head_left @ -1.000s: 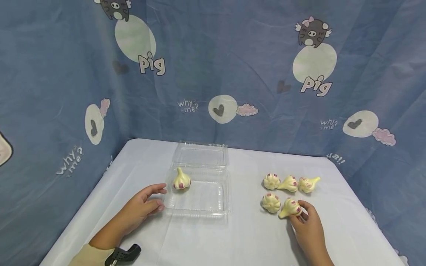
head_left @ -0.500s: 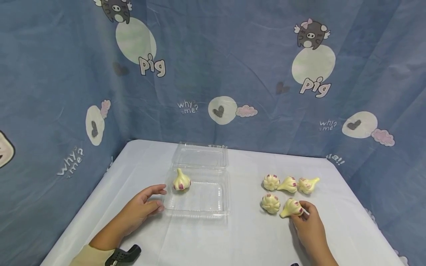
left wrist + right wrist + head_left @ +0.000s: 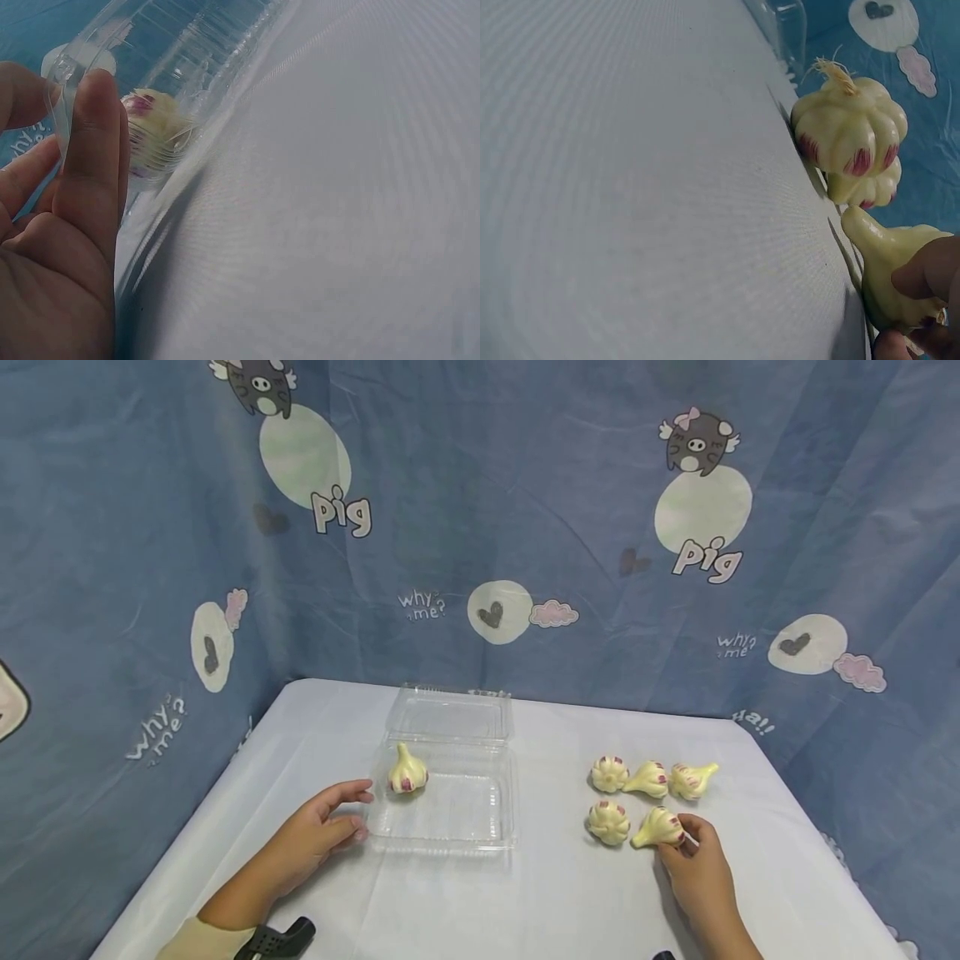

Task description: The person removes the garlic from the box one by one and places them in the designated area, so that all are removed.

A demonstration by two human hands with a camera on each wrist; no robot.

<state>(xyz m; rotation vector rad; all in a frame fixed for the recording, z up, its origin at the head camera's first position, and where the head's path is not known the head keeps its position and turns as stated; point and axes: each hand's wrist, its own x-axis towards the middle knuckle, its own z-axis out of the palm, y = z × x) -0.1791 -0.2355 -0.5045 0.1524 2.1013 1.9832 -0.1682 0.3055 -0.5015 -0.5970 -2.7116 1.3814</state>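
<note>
My left hand pinches the left rim of a clear plastic clamshell box, whose lid lies folded back. The left wrist view shows that rim between finger and thumb. A single garlic bulb sits upright in the box's left part. Over on the right, my right hand pinches another garlic bulb by its root end. Its stem points left, and it lies on or just above the cloth. Beside it is a garlic bulb seen whole in the right wrist view.
Behind the held bulb, a row of garlic holds one bulb, a second and a third. White cloth covers the table. A blue printed curtain stands along the back and sides.
My right hand and the garlic bulb in its fingers have shifted slightly right, widening the gap to the bulb beside it. The left hand keeps its place at the box. The head view has tilted slightly.
</note>
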